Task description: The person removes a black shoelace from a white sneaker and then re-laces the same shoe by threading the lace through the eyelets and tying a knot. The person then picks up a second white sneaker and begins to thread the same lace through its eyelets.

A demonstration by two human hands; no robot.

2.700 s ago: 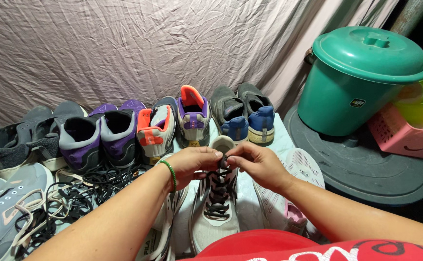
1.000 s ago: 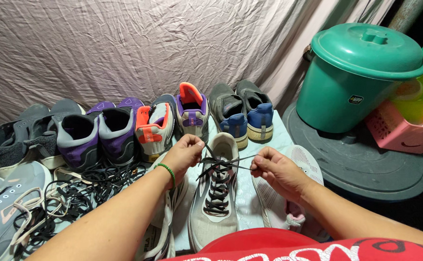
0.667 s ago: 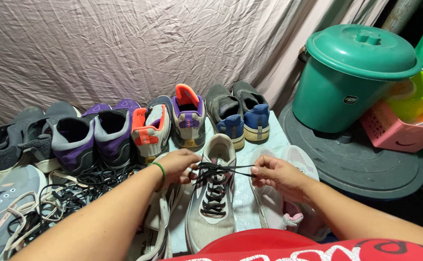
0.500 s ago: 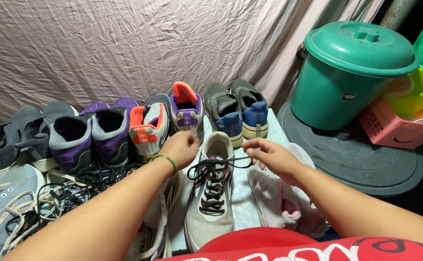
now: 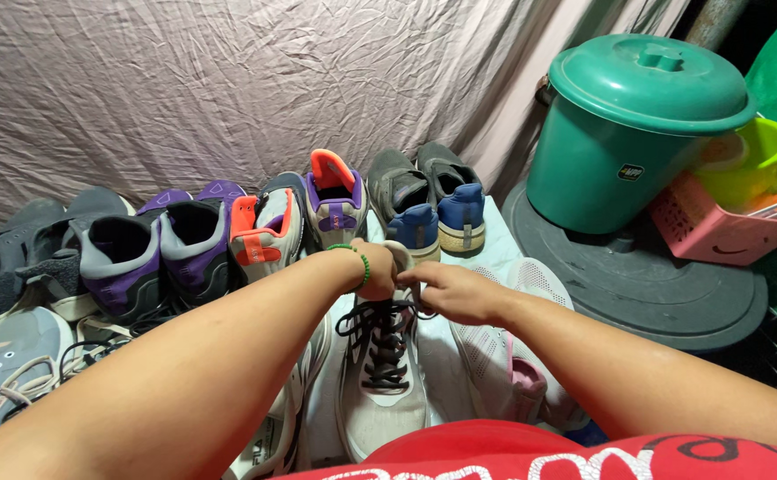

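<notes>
**Lace Tying at the Collar of the White Sneaker**

**Step in hand.** The work appears to be at the knotting stage. The white sneaker lies toe toward the person, on a pale sheet spread over the floor, roughly midway along the near edge of that sheet. Its black laces are threaded up the full eyelet row and gather at the collar, where both hands meet.

**Fingers.**
- Left hand: fingers curled closed at the top of the tongue, pinching what looks like one lace end. A green bead bracelet sits on the wrist.
- Right hand: fingers drawn together, tips touching the left hand's tips just above the top eyelets. It seems to grip the other lace end; the strand itself is hidden between the fingertips.

Both hands are clenched on lace, not released. Whether a loop is already formed cannot be told.

**Next move, as judged.** The move calls for even tension on both ends and the shoe kept flat on the sheet, so the crossings below do not slacken.

**Surroundings.** A second pale sneaker lies just beside the first, toward the right edge of the sheet. A row of paired shoes lines the far edge against a draped cloth. A green lidded bucket stands well apart at the far right corner.
</notes>
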